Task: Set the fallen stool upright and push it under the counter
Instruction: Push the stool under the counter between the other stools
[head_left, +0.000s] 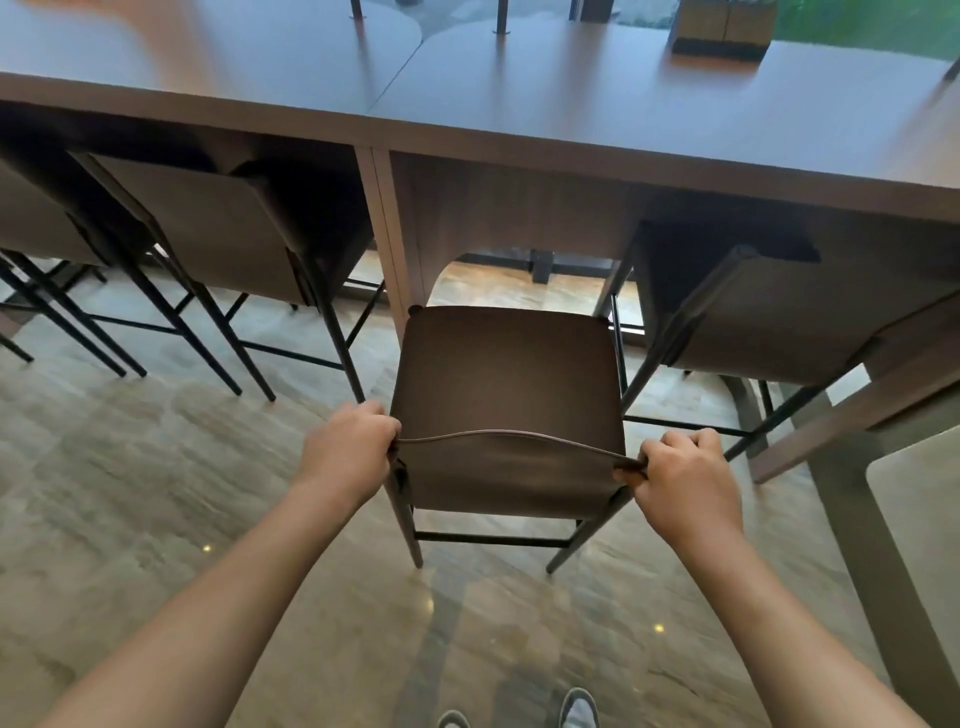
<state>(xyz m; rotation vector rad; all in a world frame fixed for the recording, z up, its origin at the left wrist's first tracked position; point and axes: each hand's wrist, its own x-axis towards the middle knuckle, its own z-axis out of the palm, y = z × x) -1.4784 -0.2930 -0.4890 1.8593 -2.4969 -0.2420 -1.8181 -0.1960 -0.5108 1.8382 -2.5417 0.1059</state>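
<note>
The brown stool (506, 379) stands upright on its dark metal legs in front of the wooden counter (597, 119), its seat's far edge near the counter's front edge. My left hand (348, 441) grips the left end of the stool's low backrest. My right hand (685, 478) grips the right end of the same backrest. Both fists are closed on the top rim. The stool sits in the gap to the right of the counter's upright support panel (387, 234).
Matching stools are tucked under the counter on the left (208, 228) and on the right (769, 312). A wooden box (722, 26) rests on the far counter top. A pale table corner (919, 519) juts in at the right. Polished stone floor (156, 493) lies behind the stool.
</note>
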